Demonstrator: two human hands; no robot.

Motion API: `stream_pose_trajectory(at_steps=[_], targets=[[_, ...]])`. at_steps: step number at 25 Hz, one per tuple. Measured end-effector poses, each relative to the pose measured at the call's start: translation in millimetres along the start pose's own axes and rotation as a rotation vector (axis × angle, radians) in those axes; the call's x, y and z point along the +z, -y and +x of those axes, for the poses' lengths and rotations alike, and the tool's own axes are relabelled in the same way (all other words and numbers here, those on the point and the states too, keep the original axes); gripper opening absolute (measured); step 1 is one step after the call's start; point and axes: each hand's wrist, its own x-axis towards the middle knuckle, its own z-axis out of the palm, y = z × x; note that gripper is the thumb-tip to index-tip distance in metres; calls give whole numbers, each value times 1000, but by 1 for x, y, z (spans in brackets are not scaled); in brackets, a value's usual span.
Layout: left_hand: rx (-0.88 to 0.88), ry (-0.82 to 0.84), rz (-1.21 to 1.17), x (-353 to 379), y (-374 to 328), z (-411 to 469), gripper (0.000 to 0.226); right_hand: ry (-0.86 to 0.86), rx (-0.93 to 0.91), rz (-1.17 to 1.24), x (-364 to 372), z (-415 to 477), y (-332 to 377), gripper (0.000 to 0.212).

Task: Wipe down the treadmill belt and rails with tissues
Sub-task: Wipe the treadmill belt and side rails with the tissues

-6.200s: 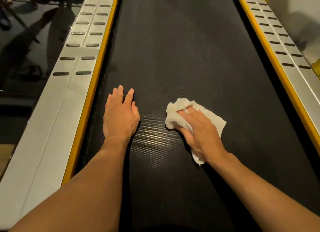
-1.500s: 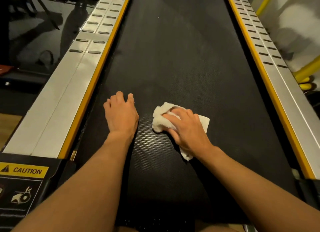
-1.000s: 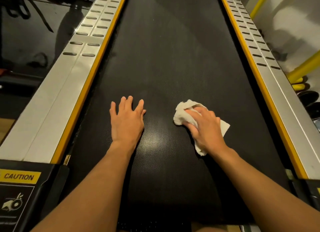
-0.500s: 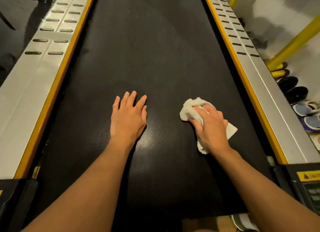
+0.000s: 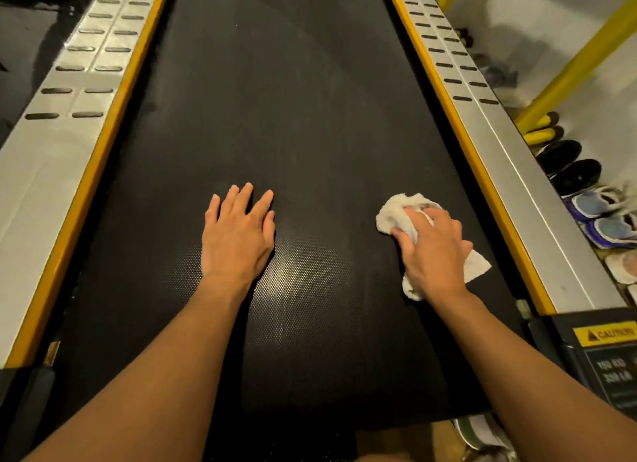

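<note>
On the black treadmill belt (image 5: 293, 117), the left hand (image 5: 238, 237) lies flat, fingers spread, grasping nothing. At three o'clock from it, the right hand (image 5: 432, 251) presses a crumpled white tissue (image 5: 393, 213) near the right rail (image 5: 517, 172). Shoes (image 5: 582, 179) line the floor beyond.

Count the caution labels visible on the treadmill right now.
1: a yellow caution label on the black end cover at the lower right, past the right rail. The left end cover is mostly cropped, so another may be hidden.

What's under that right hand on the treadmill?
A crumpled white tissue lies under the right hand, pressed on the black belt. Its ends stick out at the fingers and wrist; the middle is covered.
</note>
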Motion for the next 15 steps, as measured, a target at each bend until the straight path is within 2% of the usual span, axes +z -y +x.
stream_pose_trajectory(at_steps=[2,5,10,12,15], targets=[[5,-7,-7,1,0,0,43,-18,-23,-2,0,-4,9,38],[5,-2,-17,-1,0,1,43,15,-162,49,-7,-32,-13,38],[14,-6,-24,-2,0,-2,43,-4,72,30,-23,-8,-51,42],[19,-5,-33,-2,-1,-1,43,-37,88,9,-20,-5,-42,41],[14,-1,-37,-2,-2,-1,43,-43,4,11,-21,-32,-52,40]])
